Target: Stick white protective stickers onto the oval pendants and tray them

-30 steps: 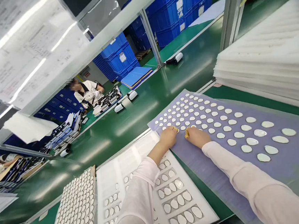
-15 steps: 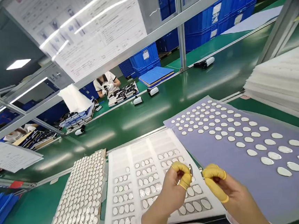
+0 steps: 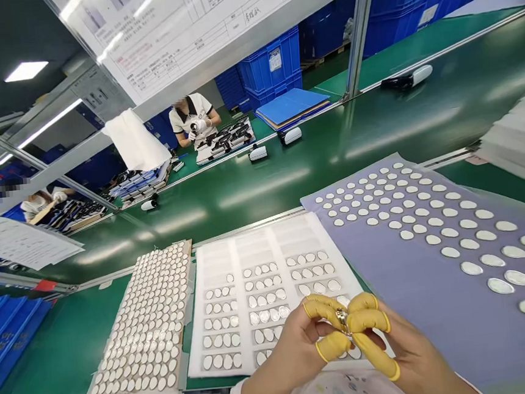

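Observation:
My left hand [image 3: 305, 340] and my right hand [image 3: 397, 341] meet in front of my chest, yellow finger cots on their fingertips. Pinched between them are small shiny metal pieces [image 3: 342, 319]; the fingers cover most of these, so their exact kind is unclear. Below and behind the left hand lies a white foam tray [image 3: 260, 243] with rows of oval, white-faced pieces [image 3: 267, 315] in its slots. Beside the right hand, a purple sheet [image 3: 389, 284] carries many more white ovals [image 3: 451, 252], spaced apart.
At left, a board [image 3: 144, 317] is densely covered with white ovals. A green conveyor belt [image 3: 226, 206] runs behind, with white-and-black devices [image 3: 290, 136] along its far side. A person [image 3: 196, 120] works across it. Foam sheets [image 3: 521, 137] are stacked at right; blue bins [image 3: 8, 342] stand at left.
My hands have come together; the small metal pieces, held apart before, now meet between the fingertips. The camera view has shifted, with the scene sliding and the hands slightly lower.

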Demonstrator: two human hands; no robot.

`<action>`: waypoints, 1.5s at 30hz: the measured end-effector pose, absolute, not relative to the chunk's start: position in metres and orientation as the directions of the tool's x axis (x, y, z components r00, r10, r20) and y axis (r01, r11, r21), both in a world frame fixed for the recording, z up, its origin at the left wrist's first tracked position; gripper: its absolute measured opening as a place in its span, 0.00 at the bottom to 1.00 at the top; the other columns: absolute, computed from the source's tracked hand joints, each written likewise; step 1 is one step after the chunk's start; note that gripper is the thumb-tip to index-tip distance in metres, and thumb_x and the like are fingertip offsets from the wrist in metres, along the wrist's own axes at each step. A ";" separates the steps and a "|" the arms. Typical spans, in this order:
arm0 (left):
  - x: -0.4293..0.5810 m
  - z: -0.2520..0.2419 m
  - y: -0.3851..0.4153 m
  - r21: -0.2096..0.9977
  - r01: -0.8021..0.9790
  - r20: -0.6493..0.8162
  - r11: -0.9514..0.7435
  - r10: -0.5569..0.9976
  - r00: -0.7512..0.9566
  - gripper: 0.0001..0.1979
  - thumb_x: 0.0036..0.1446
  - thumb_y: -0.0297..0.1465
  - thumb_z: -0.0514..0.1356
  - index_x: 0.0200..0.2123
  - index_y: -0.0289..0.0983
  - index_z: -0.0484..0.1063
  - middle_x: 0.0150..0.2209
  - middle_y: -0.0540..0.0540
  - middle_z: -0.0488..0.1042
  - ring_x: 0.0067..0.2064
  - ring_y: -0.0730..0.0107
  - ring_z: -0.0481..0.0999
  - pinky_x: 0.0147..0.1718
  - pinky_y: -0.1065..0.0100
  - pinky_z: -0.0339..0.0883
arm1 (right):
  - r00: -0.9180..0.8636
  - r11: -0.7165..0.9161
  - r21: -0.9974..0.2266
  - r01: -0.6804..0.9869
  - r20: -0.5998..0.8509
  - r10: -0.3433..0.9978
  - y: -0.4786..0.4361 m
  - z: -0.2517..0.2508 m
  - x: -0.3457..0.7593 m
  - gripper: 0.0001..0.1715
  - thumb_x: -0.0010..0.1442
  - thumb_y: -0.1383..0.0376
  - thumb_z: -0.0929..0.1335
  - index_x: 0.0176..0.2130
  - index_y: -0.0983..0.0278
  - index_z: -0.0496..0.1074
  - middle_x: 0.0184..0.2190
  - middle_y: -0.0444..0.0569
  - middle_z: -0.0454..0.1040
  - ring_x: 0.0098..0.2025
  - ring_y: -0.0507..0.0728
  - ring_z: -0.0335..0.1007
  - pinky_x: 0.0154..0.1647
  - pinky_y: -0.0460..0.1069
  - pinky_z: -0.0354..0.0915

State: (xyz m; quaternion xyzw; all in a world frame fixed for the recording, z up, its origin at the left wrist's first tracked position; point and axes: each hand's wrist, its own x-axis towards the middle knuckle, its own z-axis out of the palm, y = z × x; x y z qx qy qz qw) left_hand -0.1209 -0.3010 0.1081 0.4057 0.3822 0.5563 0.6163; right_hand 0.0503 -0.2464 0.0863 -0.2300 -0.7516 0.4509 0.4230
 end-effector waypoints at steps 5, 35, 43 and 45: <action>-0.125 0.108 -0.297 0.955 -0.294 -0.032 0.035 0.999 0.014 0.19 0.52 0.39 0.72 0.32 0.37 0.65 0.41 0.44 0.71 0.40 0.69 0.73 0.40 0.66 0.68 | -0.574 0.580 -0.813 -0.053 0.500 0.648 -0.236 0.095 0.047 0.15 0.62 0.75 0.65 0.39 0.55 0.71 0.31 0.43 0.64 0.27 0.52 0.59 0.26 0.45 0.63; -0.141 0.077 -0.287 0.967 0.080 -0.244 0.243 0.970 0.003 0.26 0.64 0.53 0.52 0.37 0.35 0.72 0.25 0.47 0.72 0.25 0.70 0.73 0.28 0.66 0.70 | -0.566 0.321 -0.938 0.133 0.194 0.801 -0.232 0.068 0.030 0.11 0.59 0.66 0.67 0.43 0.57 0.73 0.25 0.38 0.57 0.24 0.52 0.57 0.30 0.49 0.65; -0.148 0.086 -0.284 0.902 -0.177 -0.383 0.394 0.919 0.096 0.30 0.47 0.54 0.69 0.38 0.34 0.70 0.28 0.49 0.72 0.25 0.73 0.74 0.28 0.67 0.71 | -0.617 0.446 -0.878 0.173 0.256 0.744 -0.233 0.071 0.027 0.13 0.60 0.69 0.68 0.44 0.54 0.75 0.31 0.42 0.68 0.22 0.50 0.59 0.26 0.47 0.66; -0.151 0.091 -0.285 0.904 -0.227 -0.346 0.363 0.932 0.110 0.28 0.49 0.52 0.69 0.40 0.34 0.70 0.32 0.47 0.73 0.30 0.70 0.76 0.32 0.65 0.73 | -0.620 0.428 -0.892 0.146 0.255 0.742 -0.230 0.072 0.029 0.16 0.61 0.68 0.69 0.48 0.52 0.75 0.32 0.42 0.70 0.23 0.50 0.62 0.28 0.47 0.68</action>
